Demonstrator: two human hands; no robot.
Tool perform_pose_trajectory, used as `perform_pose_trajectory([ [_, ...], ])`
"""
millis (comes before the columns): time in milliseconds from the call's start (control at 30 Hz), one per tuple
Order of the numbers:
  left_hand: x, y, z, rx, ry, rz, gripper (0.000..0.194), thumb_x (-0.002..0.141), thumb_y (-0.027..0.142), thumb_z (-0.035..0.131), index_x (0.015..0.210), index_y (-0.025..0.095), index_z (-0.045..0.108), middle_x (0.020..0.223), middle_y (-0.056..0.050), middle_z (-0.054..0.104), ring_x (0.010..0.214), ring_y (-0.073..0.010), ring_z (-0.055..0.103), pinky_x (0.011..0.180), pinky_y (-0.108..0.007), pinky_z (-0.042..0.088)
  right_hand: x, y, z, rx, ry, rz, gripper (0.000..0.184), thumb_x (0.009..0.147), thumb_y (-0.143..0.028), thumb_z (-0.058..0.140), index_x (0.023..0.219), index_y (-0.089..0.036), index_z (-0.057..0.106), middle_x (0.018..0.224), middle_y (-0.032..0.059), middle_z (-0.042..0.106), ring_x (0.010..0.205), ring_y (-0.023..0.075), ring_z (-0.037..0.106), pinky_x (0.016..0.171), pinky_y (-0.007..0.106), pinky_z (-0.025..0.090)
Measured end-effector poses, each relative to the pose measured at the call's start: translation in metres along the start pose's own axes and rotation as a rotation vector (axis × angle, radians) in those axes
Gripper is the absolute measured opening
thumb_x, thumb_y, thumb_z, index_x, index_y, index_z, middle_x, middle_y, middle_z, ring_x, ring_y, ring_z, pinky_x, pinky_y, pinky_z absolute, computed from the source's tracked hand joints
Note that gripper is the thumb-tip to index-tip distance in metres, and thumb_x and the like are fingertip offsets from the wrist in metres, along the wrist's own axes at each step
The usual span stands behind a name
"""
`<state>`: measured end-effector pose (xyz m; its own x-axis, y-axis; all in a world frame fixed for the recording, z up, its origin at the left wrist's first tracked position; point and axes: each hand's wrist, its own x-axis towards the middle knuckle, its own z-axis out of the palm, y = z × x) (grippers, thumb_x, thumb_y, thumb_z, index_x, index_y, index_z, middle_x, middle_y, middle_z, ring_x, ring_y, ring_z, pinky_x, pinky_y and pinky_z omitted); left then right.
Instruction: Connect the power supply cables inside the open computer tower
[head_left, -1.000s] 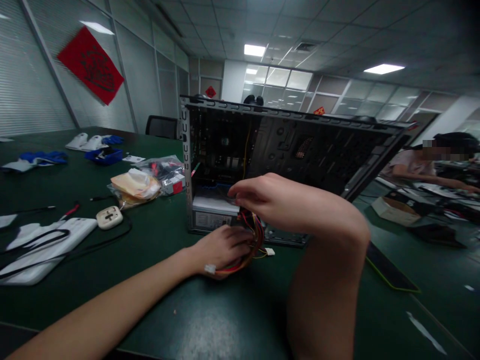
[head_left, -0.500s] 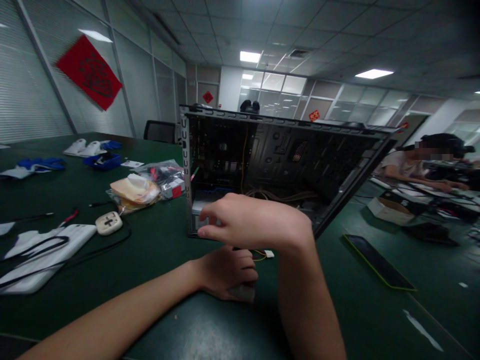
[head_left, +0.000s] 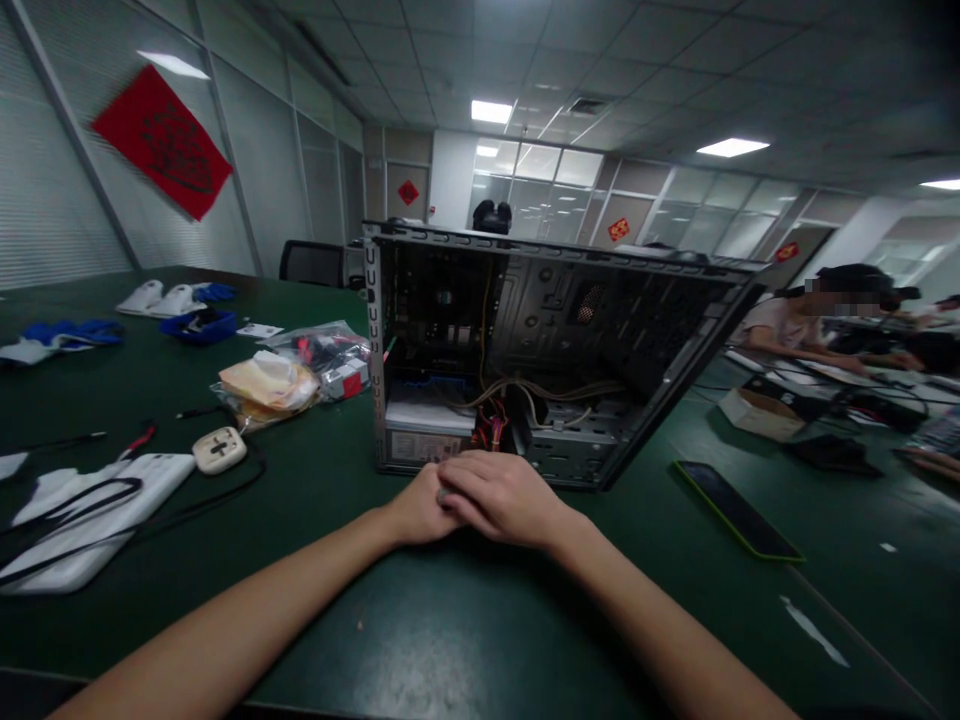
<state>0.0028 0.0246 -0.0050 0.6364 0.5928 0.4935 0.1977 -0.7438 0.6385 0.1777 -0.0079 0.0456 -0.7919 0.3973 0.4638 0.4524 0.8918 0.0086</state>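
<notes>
An open computer case stands on the green table, its bare side facing me. My left hand is closed low in front of the case's lower edge, its fingers mostly covered. Lying over it from the right, my right hand has its fingers curled against the left one. A sliver of something greyish shows between them, too small to name. Just behind the hands, coloured wires bunch beside the labelled power supply. Beige cables loop across the inside of the case.
Bagged parts lie left of the case, nearer me a whitish square gadget and a white slab with black cables. To the right are a dark green-edged panel, an open carton and a seated person.
My right hand has come down from in front of the case onto my left hand. The power supply and coloured wires now show; the white connector beside my left hand is out of sight.
</notes>
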Motion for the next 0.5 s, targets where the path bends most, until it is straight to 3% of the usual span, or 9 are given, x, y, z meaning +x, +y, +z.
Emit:
perform_pose_trajectory([
  [133,0.0,0.0,-0.001,-0.088,-0.035,0.038,0.065,0.097,0.07,0.039,0.066,0.017,0.062,0.06,-0.002,0.06,0.069,-0.0176,0.061,0.075,-0.029,0.05,-0.033,0.011,0.018,0.176,0.191,0.043,0.052,0.101,-0.046,0.049,0.14,-0.012,0.048,0.124,0.0187,0.068,0.111,0.0265,0.067,0.092,0.039,0.057],
  [300,-0.001,-0.004,0.001,-0.085,-0.093,0.07,0.078,0.094,0.079,0.026,0.053,0.018,0.054,0.052,-0.002,0.057,0.061,-0.0171,0.057,0.079,-0.032,0.05,-0.033,0.015,0.039,0.213,0.149,0.056,0.05,0.094,-0.035,0.056,0.138,-0.012,0.049,0.133,0.0217,0.063,0.127,0.0289,0.059,0.106,0.047,0.051],
  [500,0.0,-0.005,0.004,-0.005,-0.17,0.16,0.075,0.096,0.076,0.028,0.067,0.018,0.066,0.074,-0.008,0.071,0.089,-0.0236,0.067,0.096,-0.037,0.049,-0.033,0.009,0.04,0.215,0.108,0.125,0.054,0.088,-0.027,0.055,0.139,-0.012,0.05,0.141,0.0198,0.059,0.13,0.0284,0.056,0.108,0.046,0.049],
])
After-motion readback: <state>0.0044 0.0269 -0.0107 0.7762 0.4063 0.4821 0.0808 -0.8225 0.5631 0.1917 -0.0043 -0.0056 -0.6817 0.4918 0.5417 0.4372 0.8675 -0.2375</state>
